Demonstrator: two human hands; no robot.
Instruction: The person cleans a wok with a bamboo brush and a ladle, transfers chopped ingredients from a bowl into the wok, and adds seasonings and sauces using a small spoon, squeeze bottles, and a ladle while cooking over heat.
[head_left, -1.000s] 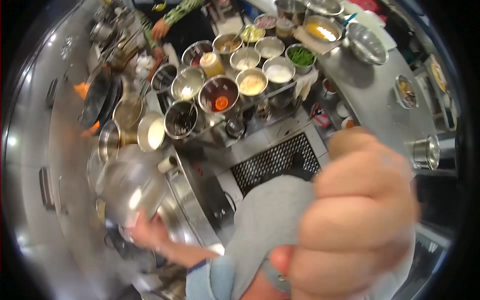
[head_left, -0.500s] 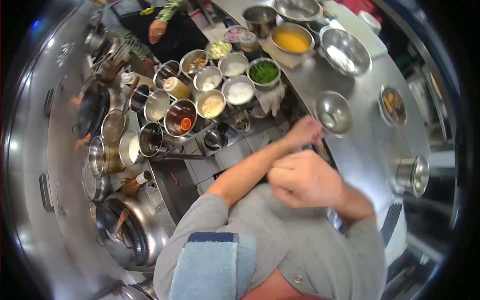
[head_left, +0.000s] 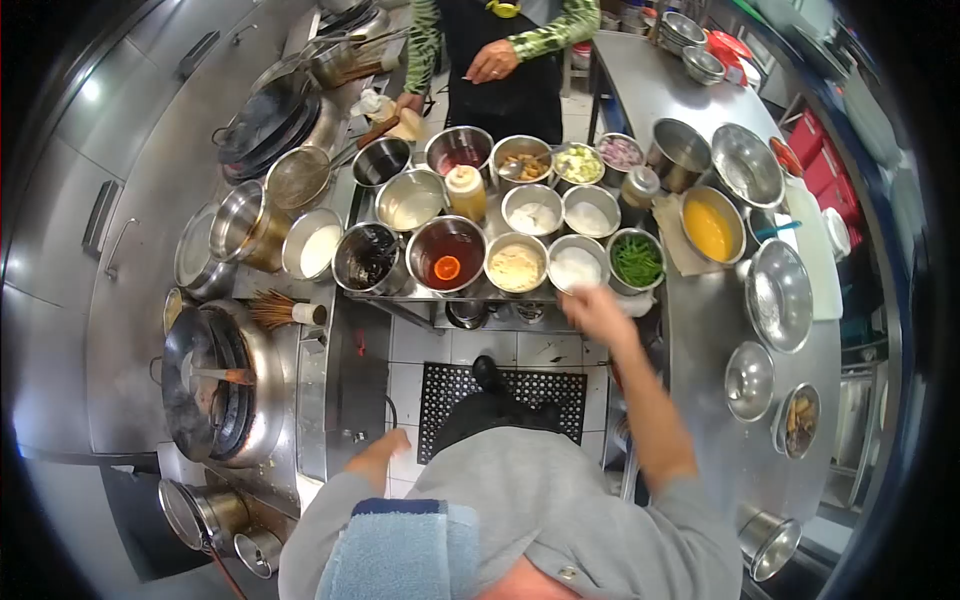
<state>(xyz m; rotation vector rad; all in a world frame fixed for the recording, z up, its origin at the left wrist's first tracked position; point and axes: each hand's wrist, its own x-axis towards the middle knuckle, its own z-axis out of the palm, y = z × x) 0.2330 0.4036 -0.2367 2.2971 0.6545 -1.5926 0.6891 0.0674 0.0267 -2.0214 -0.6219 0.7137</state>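
My right hand (head_left: 598, 315) reaches to the near rim of a steel bowl of white granules (head_left: 576, 262). Its fingertips are smeared by motion, so I cannot tell whether they hold anything. Left of that bowl stands a bowl of pale yellow chopped stuff (head_left: 516, 265); to the right is a bowl of cut green vegetables (head_left: 637, 258). My left hand (head_left: 388, 447) hangs low beside the left counter, touching nothing that I can see, its fingers mostly hidden. A pot of dark red liquid (head_left: 446, 255) with an orange slice stands further left.
Woks (head_left: 205, 380) and a burner range line the left. A steel counter (head_left: 695, 330) on the right bears an egg-yellow bowl (head_left: 708, 228) and steel bowls. Across the ingredient table stands a co-worker (head_left: 500, 80) in a dark apron. A black mat (head_left: 440, 395) lies below me.
My view has swung left to face the ingredient table. My right hand has gone from a fist before my chest to the granules bowl; my left hand has drawn back from the right counter.
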